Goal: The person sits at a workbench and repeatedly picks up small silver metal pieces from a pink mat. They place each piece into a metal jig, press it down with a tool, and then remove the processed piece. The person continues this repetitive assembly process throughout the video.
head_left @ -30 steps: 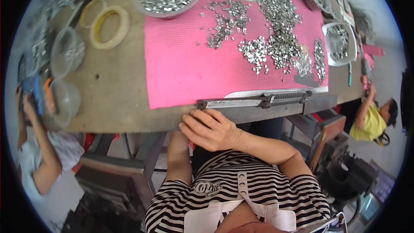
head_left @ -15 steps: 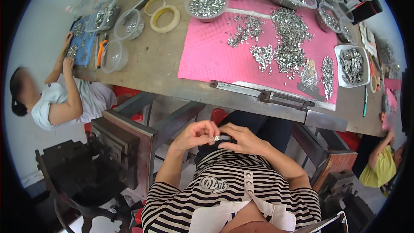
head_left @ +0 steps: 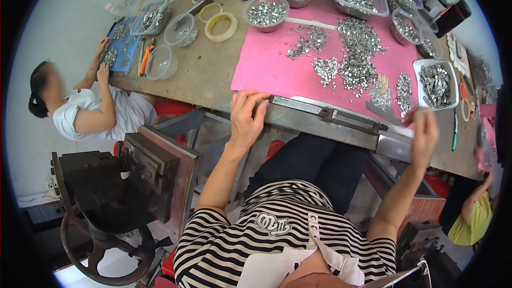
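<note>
My left hand (head_left: 248,117) is at the table's front edge, fingers curled together by the left end of a long metal rail fixture (head_left: 304,106). Whatever those fingers pinch, if anything, is hidden. Over the fixture's right end is my right hand (head_left: 423,138), raised, its fingertips smeared by motion. Beyond the rail, a pink mat (head_left: 261,69) bears a big heap of small silvery metal pieces (head_left: 358,53). A narrow pile of silvery pieces (head_left: 404,92) lies closest to my right hand, beside a white dish (head_left: 454,96) of dark metal links.
Clear plastic tubs (head_left: 265,26) of metal bits stand along the back. Tape rings (head_left: 221,36) and orange-handled pliers (head_left: 145,60) lie left. One person (head_left: 96,109) works at far left, another in yellow (head_left: 469,218) at right. A black machine with a handwheel (head_left: 101,256) stands lower left.
My hands were together over my lap with a short silvery metal strip between them. They have parted and moved up to opposite ends of the rail. The strip no longer shows.
</note>
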Demonstrator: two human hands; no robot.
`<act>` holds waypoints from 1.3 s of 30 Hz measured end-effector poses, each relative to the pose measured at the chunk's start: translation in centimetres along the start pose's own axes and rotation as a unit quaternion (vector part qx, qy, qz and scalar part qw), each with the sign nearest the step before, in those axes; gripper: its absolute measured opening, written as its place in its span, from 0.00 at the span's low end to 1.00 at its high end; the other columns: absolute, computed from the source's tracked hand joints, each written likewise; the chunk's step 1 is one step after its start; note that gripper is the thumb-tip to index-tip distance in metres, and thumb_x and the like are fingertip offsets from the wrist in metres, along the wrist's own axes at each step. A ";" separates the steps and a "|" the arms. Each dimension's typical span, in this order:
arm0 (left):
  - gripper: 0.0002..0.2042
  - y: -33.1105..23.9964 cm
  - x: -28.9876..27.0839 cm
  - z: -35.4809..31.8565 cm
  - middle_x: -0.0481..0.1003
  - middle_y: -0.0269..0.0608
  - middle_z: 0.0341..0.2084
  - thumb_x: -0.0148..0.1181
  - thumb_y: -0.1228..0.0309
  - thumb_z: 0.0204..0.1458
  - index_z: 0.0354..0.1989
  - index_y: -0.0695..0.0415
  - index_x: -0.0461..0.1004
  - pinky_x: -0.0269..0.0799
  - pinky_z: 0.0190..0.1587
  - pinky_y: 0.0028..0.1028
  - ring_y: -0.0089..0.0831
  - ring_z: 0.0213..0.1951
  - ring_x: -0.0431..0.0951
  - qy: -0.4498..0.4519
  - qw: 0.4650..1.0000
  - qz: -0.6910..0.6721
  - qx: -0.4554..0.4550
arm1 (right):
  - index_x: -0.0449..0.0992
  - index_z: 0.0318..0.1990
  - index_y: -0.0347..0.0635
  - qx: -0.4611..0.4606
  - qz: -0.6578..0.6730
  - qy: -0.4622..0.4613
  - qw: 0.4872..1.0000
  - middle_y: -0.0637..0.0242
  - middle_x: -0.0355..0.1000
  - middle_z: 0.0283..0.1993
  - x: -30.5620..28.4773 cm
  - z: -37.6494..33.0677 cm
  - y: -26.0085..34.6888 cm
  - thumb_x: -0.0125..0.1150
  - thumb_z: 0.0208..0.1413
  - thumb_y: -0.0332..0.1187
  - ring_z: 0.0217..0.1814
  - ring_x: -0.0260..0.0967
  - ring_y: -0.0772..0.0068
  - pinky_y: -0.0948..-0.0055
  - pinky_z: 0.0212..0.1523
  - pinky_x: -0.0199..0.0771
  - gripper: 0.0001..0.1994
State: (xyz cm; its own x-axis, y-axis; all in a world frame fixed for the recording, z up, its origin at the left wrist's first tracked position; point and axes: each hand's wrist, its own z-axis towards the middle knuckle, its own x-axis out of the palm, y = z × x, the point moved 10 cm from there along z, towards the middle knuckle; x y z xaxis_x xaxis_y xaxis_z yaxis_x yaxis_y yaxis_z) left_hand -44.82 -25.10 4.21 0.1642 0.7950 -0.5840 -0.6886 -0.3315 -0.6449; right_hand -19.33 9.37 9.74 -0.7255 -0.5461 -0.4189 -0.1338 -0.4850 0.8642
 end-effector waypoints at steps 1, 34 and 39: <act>0.09 0.2 0.5 0.7 0.77 0.37 0.39 0.67 0.76 0.55 0.44 0.54 0.84 0.66 0.50 0.37 0.37 0.44 0.75 0.010 1.000 0.011 0.012 | 0.75 0.39 0.32 -0.002 -0.025 -0.048 0.999 0.65 0.75 0.31 -3.3 1.6 -1.0 0.54 0.72 0.35 0.32 0.72 0.76 0.74 0.36 0.72 0.13; 0.08 3.4 3.3 2.7 0.78 0.29 0.36 0.74 0.62 0.50 0.33 0.50 0.87 0.54 0.56 0.35 0.29 0.45 0.72 0.122 0.987 0.032 -0.100 | 0.77 0.54 0.38 -0.224 -0.174 0.064 0.957 0.60 0.75 0.53 18.6 -6.0 2.8 0.75 0.50 0.30 0.55 0.71 0.55 0.57 0.55 0.66 0.23; 0.06 4.1 3.0 2.7 0.79 0.30 0.36 0.73 0.65 0.51 0.35 0.51 0.87 0.55 0.57 0.35 0.29 0.45 0.73 0.134 0.986 -0.009 -0.098 | 0.77 0.54 0.38 -0.223 -0.171 0.060 0.958 0.59 0.76 0.52 18.7 -6.0 2.8 0.75 0.50 0.28 0.54 0.71 0.54 0.57 0.55 0.66 0.22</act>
State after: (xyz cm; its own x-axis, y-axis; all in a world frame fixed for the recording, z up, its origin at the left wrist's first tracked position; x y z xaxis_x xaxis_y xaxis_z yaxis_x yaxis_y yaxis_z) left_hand -49.06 -22.69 1.16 0.3734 0.6481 -0.6638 -0.5386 -0.4311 -0.7239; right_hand -29.22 -6.26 2.71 -0.6051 -0.3645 -0.7078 -0.0281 -0.8787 0.4765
